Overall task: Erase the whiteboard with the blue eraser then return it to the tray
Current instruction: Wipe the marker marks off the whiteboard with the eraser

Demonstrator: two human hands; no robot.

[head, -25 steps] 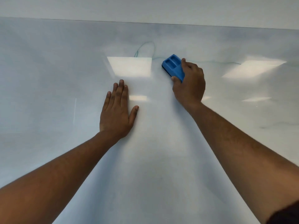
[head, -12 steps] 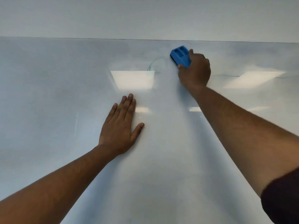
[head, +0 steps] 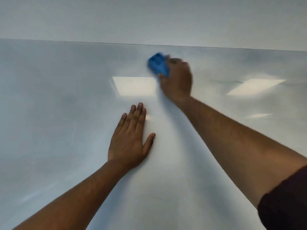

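A large whiteboard point(head: 58, 113) fills most of the view. My right hand point(head: 177, 80) grips the blue eraser point(head: 157, 64) and presses it against the board near its top edge; both are motion-blurred. My left hand point(head: 131, 138) lies flat on the board below, fingers spread, holding nothing. A faint green marker line point(head: 227, 81) shows to the right of the eraser. The tray is out of view.
The board's top edge point(head: 99, 42) runs across the view with plain wall point(head: 149, 19) above it. Bright ceiling-light reflections point(head: 134, 86) lie on the board.
The eraser in my right hand swept up toward the board's top edge, then left and slightly down. The green curl beside it is gone. My left hand stayed flat.
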